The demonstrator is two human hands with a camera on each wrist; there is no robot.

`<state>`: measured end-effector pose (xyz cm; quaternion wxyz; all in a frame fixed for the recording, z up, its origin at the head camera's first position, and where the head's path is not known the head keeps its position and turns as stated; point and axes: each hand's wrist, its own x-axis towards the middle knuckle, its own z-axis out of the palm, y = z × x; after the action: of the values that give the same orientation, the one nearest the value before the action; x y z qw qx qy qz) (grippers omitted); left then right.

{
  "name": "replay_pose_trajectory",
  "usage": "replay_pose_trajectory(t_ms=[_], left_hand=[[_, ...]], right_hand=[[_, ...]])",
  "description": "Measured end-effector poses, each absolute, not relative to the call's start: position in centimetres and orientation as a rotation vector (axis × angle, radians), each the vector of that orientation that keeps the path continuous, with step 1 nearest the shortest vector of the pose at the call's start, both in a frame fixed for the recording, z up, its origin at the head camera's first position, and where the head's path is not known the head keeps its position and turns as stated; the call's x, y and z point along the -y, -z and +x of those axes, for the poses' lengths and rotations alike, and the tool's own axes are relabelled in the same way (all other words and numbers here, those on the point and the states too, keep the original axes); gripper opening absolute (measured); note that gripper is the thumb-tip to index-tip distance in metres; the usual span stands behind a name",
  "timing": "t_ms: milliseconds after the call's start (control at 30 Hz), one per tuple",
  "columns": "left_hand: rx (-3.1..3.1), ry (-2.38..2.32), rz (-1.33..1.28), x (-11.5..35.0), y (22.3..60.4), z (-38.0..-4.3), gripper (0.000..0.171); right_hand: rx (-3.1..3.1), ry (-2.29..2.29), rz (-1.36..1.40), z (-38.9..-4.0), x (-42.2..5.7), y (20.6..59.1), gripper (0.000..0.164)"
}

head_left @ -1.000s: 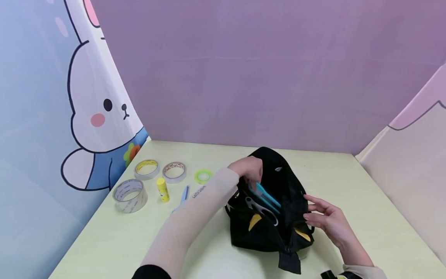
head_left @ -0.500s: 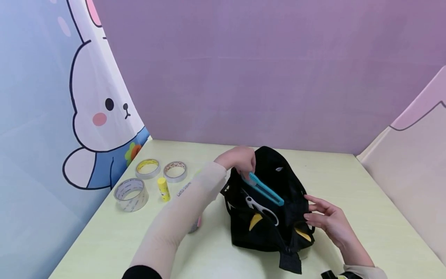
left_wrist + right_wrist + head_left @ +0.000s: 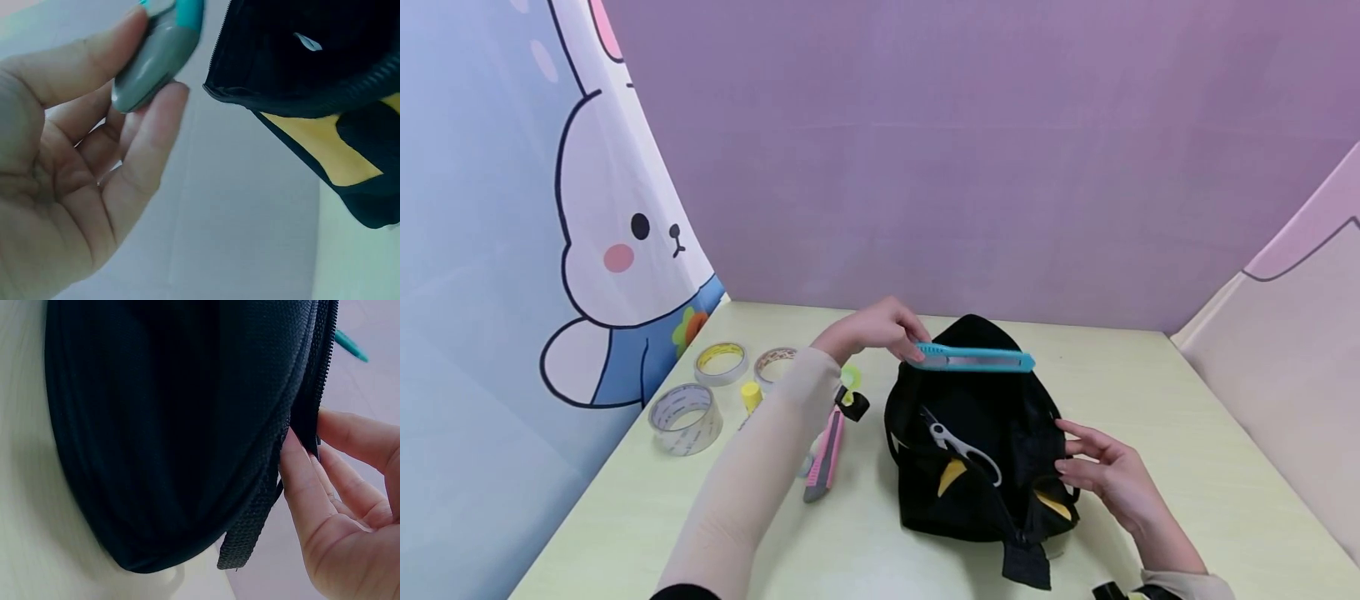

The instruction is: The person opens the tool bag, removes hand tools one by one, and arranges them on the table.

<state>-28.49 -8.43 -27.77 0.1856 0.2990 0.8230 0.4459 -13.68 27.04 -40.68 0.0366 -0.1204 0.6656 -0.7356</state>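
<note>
My left hand [image 3: 880, 327] pinches one end of a teal utility knife [image 3: 977, 359] and holds it level over the back of the unzipped black bag [image 3: 921, 504]. In the left wrist view, thumb and fingertips grip the grey end of the knife [image 3: 156, 65]. Inside the bag lies a pair of scissors [image 3: 973, 452] with grey-white handles. At the bag's right side, my right hand [image 3: 1112, 479] holds the edge of the opening. The right wrist view shows the thumb and fingers of that hand [image 3: 347, 494] pinching the zippered rim.
Left on the table are a wide clear tape roll [image 3: 702, 433], two narrower rolls, one a yellow-cored tape roll [image 3: 722, 380], and a yellow glue stick [image 3: 751, 396]. A pink utility knife [image 3: 825, 458] and a green tape roll [image 3: 853, 377] lie beside the left forearm.
My left hand has lifted the teal utility knife up out of the bag and moved left, turning the knife level. The right hand stays at the bag's edge.
</note>
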Motion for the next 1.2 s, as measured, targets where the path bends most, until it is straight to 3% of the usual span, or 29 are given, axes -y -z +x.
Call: replay_pose_trajectory(t_ms=[300,1200], left_hand=[[-2.213,-1.617,0.736,10.6,29.7,-27.7,0.027],[-1.888,-2.339,0.248,14.7,35.7,-23.0,0.015]], right_hand=[[-2.043,2.261,-0.404,-13.6,-27.0,40.8,0.058],[-2.055,2.268,-0.321,-13.2,-26.6,40.8,0.058]])
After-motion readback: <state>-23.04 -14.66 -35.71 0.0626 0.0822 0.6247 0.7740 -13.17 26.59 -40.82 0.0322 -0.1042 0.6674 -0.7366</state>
